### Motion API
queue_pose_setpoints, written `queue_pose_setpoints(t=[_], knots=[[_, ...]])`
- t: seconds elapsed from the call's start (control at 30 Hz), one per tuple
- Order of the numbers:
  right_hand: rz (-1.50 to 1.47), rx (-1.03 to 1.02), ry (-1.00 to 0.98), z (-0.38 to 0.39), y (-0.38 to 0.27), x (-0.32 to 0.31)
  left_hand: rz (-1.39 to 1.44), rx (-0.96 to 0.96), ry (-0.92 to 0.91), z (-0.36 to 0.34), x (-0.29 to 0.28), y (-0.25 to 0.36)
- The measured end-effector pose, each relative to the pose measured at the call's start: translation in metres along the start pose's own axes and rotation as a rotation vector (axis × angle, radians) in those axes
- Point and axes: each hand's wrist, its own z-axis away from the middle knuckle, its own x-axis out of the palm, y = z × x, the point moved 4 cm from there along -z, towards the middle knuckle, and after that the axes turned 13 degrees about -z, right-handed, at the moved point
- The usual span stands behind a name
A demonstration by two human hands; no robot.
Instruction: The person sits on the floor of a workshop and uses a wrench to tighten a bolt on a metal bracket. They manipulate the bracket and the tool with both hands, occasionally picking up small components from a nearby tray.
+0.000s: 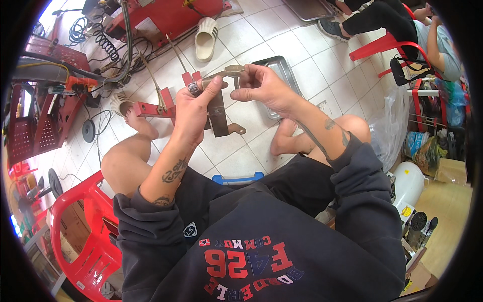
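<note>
brown metal bracket (219,113), flat, bent tabs

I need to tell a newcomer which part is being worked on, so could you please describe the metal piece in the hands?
Above the seated person's knees, the left hand and right hand hold a brown metal bracket over the white tiled floor. Unlike the red frame behind, it is rusty-brown and flat.

Two hands (193,108) (261,86), one brown metal bracket (219,113), one steel tray (284,70), two red plastic chairs (85,236) (382,48), one beige slipper (205,38).
</note>
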Motion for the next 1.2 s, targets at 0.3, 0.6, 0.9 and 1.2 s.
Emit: queue_pose_setpoints(t=[0.3,0.6,0.9,1.2], knots=[[-0.015,0.035,-0.053,0.002,-0.002,-0.005,0.018,0.001,-0.027,0.000,0.000,0.001],[-0.179,0.108,-0.054,0.003,-0.002,0.005,0.085,-0.035,-0.003,-0.004,-0.004,-0.002],[-0.053,0.060,-0.021,0.000,0.002,0.000,0.089,-0.080,-0.009,0.000,-0.002,-0.001],[0.026,-0.038,-0.035,-0.001,0.004,-0.005,0.115,-0.080,0.003,-0.004,-0.005,-0.003]])
